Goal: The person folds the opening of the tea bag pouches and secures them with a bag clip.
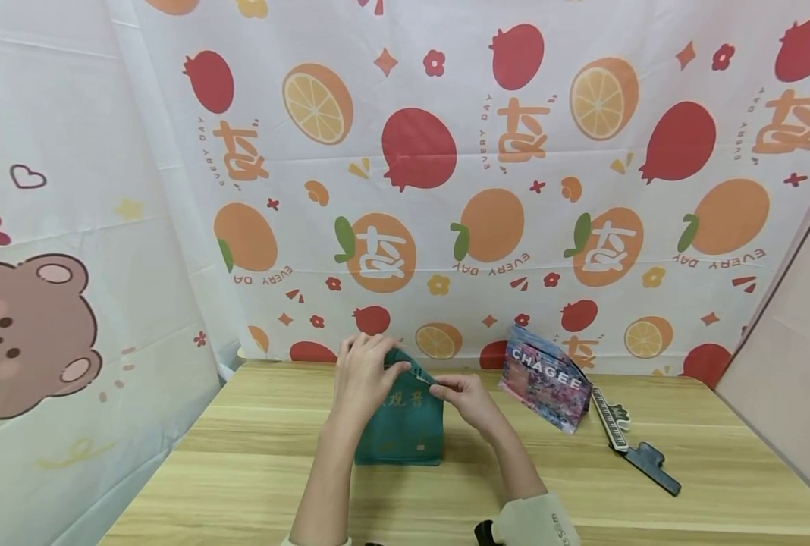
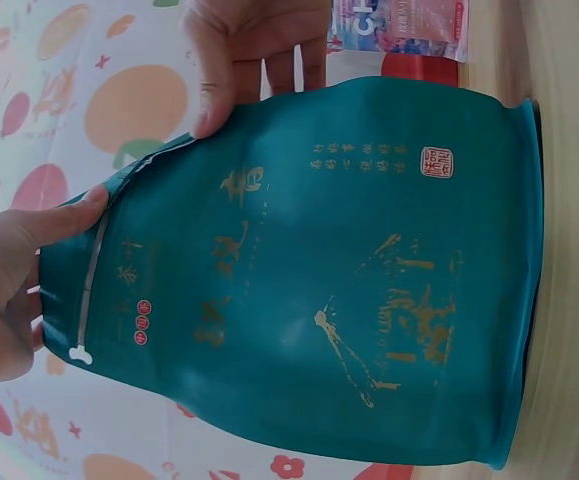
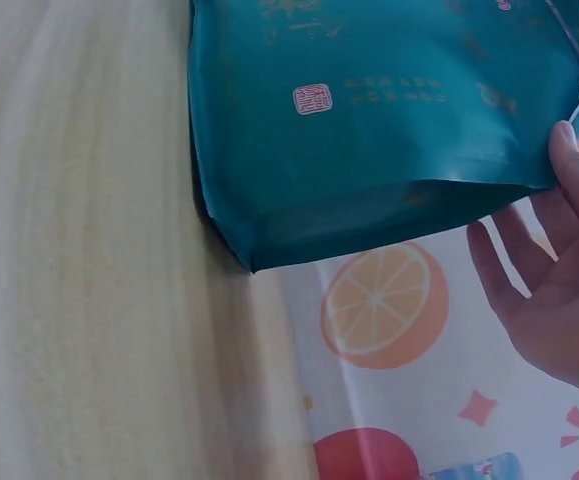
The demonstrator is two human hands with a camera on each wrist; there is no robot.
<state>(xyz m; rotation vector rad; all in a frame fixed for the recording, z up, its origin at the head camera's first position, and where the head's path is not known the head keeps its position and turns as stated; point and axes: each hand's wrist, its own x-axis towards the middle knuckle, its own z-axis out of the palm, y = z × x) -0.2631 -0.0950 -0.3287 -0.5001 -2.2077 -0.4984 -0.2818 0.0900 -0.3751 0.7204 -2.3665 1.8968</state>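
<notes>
A teal tea bag (image 2: 369,270) with gold lettering stands upright on the wooden table. Across its top runs a pale zip strip (image 2: 91,270) with a small white slider at one end. My left hand (image 1: 364,379) pinches the top of the bag, thumb on the front near the strip and fingers behind. At the top right corner my right hand (image 1: 469,402) holds the bag's edge between thumb and fingers. In the right wrist view, the right thumb (image 3: 569,155) presses by the strip while the other fingers spread behind the bag.
To the right stands a blue and pink CHAGEE pouch (image 1: 544,379). Beside it lie a white clip with a ruler-like pattern (image 1: 610,421) and a dark clip (image 1: 651,466). A fruit-printed cloth (image 1: 419,205) hangs behind the table (image 1: 241,462).
</notes>
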